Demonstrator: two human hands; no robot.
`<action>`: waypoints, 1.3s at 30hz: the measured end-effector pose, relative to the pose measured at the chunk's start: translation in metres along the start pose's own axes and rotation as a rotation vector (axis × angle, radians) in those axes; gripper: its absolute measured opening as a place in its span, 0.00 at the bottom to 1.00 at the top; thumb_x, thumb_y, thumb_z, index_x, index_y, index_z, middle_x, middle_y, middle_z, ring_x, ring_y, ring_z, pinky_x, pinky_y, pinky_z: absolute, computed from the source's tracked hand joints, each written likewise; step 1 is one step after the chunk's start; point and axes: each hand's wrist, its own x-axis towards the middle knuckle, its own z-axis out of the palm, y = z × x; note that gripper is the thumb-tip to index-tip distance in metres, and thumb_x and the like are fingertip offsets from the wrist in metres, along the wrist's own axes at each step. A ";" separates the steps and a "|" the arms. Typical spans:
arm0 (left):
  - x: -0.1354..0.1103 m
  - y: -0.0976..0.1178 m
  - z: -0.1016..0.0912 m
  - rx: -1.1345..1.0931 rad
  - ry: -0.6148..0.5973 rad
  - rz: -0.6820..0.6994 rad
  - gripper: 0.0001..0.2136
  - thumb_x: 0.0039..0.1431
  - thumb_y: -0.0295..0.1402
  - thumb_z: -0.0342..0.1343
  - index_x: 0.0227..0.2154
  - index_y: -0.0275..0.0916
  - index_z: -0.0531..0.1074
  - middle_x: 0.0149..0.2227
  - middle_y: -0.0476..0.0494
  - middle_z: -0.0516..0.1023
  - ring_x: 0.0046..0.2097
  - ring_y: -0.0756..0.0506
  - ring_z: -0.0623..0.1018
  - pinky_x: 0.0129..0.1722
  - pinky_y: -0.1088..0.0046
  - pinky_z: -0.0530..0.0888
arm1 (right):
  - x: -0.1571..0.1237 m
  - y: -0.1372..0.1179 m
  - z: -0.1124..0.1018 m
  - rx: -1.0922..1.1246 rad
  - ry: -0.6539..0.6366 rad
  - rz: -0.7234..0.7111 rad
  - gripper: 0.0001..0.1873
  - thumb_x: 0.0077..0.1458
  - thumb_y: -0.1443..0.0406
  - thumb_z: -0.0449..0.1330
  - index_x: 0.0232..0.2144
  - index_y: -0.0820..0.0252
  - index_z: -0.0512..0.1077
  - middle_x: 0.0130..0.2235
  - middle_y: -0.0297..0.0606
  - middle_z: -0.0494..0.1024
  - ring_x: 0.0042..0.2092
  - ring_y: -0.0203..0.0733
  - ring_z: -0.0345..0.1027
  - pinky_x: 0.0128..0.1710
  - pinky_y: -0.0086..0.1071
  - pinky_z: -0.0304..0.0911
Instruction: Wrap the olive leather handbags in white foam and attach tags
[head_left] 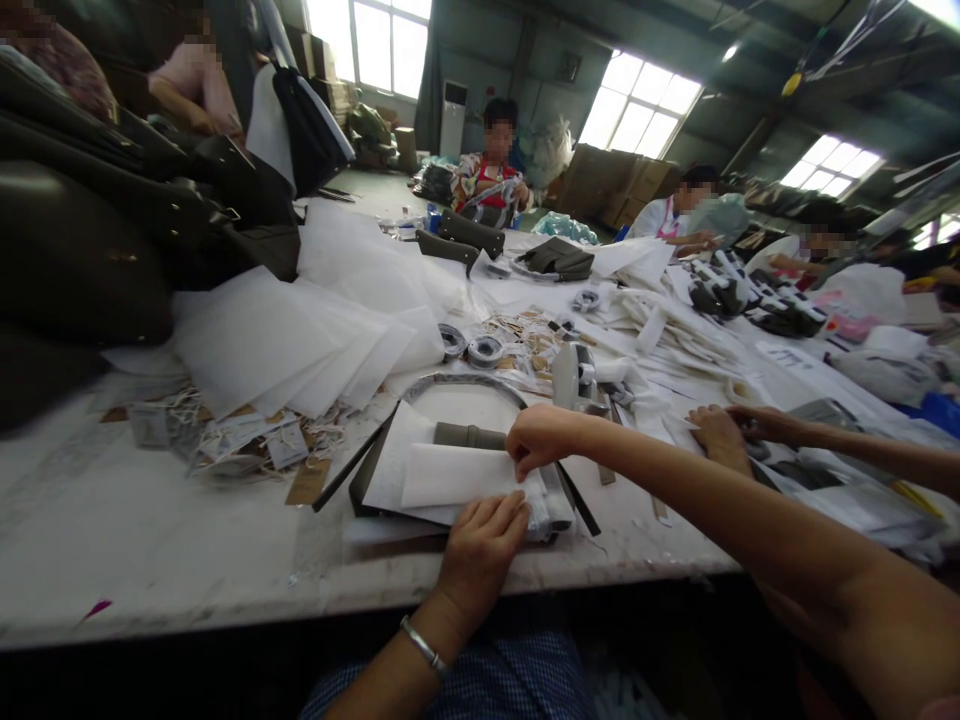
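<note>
A dark olive bag [365,482] lies flat at the table's front, with white sheets on top of it. One folded white sheet [457,478] covers part of an olive rolled strap piece [469,436]. My right hand [546,440] reaches in from the right, its fingers pinched at the right end of that sheet. My left hand [487,540], with a silver bangle at the wrist, lies over the sheet's lower right edge, fingers stretched out. Beside its fingertips is some crumpled clear plastic [538,510]. The right hand's fingertips are partly hidden.
Fanned white sheets [285,345] and a heap of tags [255,440] lie to the left, below piled dark bags [75,240]. Coiled straps [485,350] and a tape dispenser [574,375] stand beyond. A co-worker's hands [724,435] work at right; other people sit farther back.
</note>
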 end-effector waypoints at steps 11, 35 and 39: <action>0.003 -0.001 0.001 -0.024 0.028 0.010 0.10 0.63 0.30 0.57 0.46 0.41 0.73 0.51 0.49 0.79 0.45 0.46 0.76 0.45 0.67 0.72 | 0.015 -0.001 -0.009 -0.096 -0.129 0.090 0.20 0.43 0.45 0.68 0.31 0.51 0.82 0.28 0.33 0.81 0.26 0.36 0.67 0.25 0.29 0.44; -0.004 -0.002 0.016 -0.036 0.177 0.013 0.10 0.68 0.32 0.50 0.46 0.44 0.75 0.49 0.50 0.81 0.44 0.46 0.78 0.45 0.67 0.71 | -0.025 -0.008 0.041 0.139 0.311 0.339 0.31 0.53 0.48 0.64 0.55 0.55 0.72 0.52 0.46 0.77 0.56 0.51 0.68 0.61 0.41 0.52; -0.005 -0.003 0.018 -0.020 0.183 0.022 0.12 0.69 0.32 0.48 0.47 0.43 0.75 0.49 0.49 0.81 0.45 0.45 0.78 0.46 0.66 0.70 | -0.017 -0.005 0.051 0.365 0.235 0.352 0.48 0.47 0.49 0.68 0.65 0.58 0.58 0.54 0.50 0.76 0.58 0.55 0.66 0.62 0.46 0.48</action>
